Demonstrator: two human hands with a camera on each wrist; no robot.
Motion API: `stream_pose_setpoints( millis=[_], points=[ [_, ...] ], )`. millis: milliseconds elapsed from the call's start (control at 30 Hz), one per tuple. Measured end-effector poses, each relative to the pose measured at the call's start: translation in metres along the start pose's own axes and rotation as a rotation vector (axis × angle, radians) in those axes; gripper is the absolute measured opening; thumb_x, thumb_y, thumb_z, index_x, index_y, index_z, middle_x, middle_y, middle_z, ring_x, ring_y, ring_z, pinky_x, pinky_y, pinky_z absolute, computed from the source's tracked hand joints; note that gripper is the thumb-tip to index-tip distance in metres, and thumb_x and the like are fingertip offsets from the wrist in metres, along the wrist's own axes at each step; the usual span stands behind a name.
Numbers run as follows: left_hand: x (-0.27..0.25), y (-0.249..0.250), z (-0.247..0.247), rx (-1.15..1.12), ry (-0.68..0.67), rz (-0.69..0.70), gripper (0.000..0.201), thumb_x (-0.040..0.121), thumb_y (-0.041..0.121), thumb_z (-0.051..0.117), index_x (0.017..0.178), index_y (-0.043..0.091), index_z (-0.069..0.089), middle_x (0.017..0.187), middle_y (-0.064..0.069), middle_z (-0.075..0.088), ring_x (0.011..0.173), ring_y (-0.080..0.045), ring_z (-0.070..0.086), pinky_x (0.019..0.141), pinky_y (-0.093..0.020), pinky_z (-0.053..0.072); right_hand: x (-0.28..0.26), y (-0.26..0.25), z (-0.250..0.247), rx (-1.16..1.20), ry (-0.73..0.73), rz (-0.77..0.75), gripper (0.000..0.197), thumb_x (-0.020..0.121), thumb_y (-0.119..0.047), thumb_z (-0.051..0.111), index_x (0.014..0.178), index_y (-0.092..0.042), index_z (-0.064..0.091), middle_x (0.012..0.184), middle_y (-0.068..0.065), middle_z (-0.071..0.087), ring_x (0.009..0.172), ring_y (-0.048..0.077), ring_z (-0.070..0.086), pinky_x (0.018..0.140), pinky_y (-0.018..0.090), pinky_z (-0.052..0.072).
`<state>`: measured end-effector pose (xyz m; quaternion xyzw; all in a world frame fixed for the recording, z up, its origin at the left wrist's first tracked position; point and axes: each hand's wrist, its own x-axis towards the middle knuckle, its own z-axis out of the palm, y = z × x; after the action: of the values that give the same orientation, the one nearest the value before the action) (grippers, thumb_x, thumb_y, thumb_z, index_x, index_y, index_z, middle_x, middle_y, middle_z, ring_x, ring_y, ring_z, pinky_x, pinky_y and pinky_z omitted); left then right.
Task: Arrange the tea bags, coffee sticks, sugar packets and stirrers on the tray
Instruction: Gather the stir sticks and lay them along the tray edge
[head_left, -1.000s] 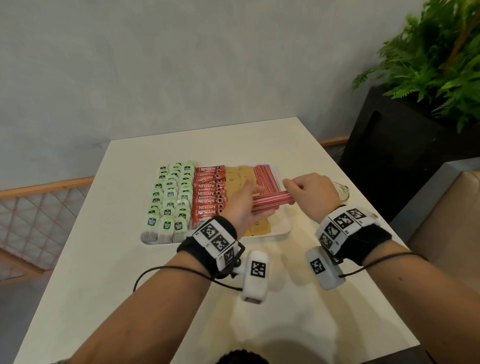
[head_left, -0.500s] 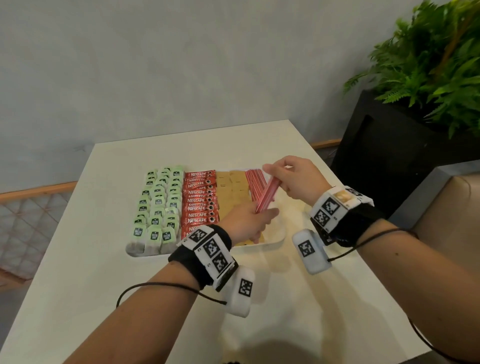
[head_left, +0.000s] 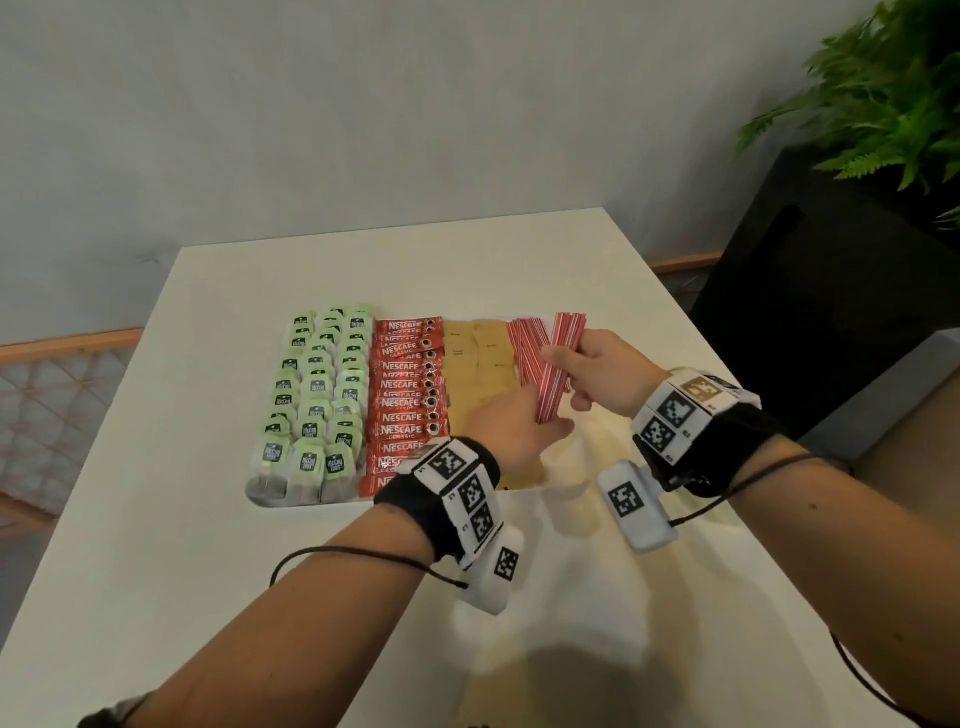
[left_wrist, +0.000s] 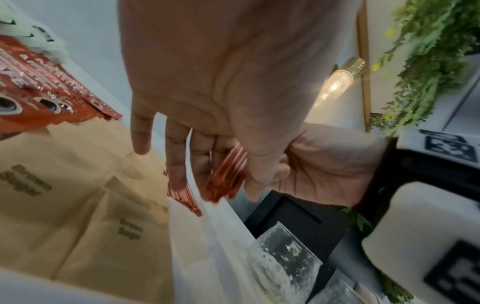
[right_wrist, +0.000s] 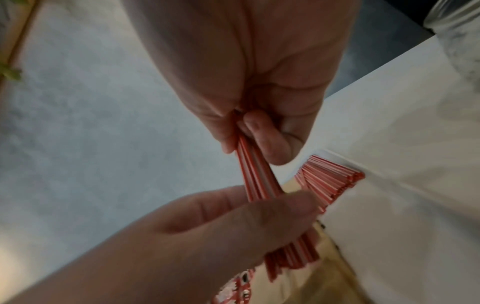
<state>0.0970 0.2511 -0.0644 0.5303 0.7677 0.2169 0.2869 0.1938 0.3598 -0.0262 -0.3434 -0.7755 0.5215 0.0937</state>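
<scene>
A white tray (head_left: 270, 501) on the table holds rows of green tea bags (head_left: 322, 395), red coffee sticks (head_left: 408, 395), brown sugar packets (head_left: 475, 358) and a row of red-striped stirrers (head_left: 524, 348) at its right. Both hands hold a loose bundle of stirrers (head_left: 567, 332) just above the tray's right side, angled along the rows. My right hand (head_left: 597, 364) pinches the bundle (right_wrist: 257, 176) near its middle. My left hand (head_left: 514, 421) grips its near end (left_wrist: 228, 176) between thumb and fingers. The tray's right edge is hidden behind the hands.
A textured glass (left_wrist: 283, 257) stands on the white table (head_left: 156, 571) close to its right edge, behind my right wrist. A black planter (head_left: 831, 260) with a fern sits beyond that edge. A grey wall runs behind the table.
The bundle has swung from lying crosswise over the tray to pointing along the rows. My right hand carried its far end away from me, and my left hand stayed on the near end.
</scene>
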Motion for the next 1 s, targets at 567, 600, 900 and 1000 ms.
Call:
stream_pose_setpoints(
  millis=[567,600,900,1000],
  points=[
    [0.004,-0.018,0.022,0.567,-0.068,-0.018,0.096,0.085,0.068,0.050,0.157,0.019,0.008,0.165,-0.002,0.000,0.149,-0.034,-0.012,0.102,-0.061,-0.027,0.028,0.051,0.017,-0.411,-0.095,0.169,0.026,0.094,-0.035,0.058,0.104,-0.010,0.059,0.079,0.000,0.060,0.066,0.015,0.056,0.059,0.026,0.044],
    [0.003,-0.017,0.022,0.586,-0.068,-0.012,0.096,0.085,0.068,0.050,0.157,0.019,0.009,0.165,-0.003,0.000,0.149,-0.034,-0.012,0.100,-0.061,-0.027,0.026,0.050,0.016,-0.434,-0.077,0.155,0.026,0.094,-0.035,0.059,0.105,-0.011,0.059,0.084,0.002,0.062,0.072,0.017,0.058,0.062,0.027,0.046],
    [0.005,-0.014,0.018,0.605,-0.094,-0.008,0.089,0.090,0.063,0.048,0.157,0.020,0.008,0.165,0.000,-0.002,0.150,-0.029,-0.014,0.106,-0.064,-0.024,0.007,0.055,0.011,-0.532,0.148,0.042,0.042,0.092,-0.028,0.064,0.131,-0.021,0.051,0.098,-0.004,0.053,0.089,0.014,0.053,0.086,0.032,0.046],
    [0.008,-0.015,0.018,0.613,-0.116,-0.017,0.089,0.091,0.063,0.045,0.157,0.020,0.003,0.165,0.002,-0.002,0.150,-0.028,-0.013,0.103,-0.064,-0.026,0.001,0.065,0.014,-0.707,0.053,-0.063,0.054,0.093,-0.032,0.059,0.145,-0.031,0.041,0.142,-0.001,0.042,0.127,0.022,0.038,0.109,0.038,0.035]
  ],
)
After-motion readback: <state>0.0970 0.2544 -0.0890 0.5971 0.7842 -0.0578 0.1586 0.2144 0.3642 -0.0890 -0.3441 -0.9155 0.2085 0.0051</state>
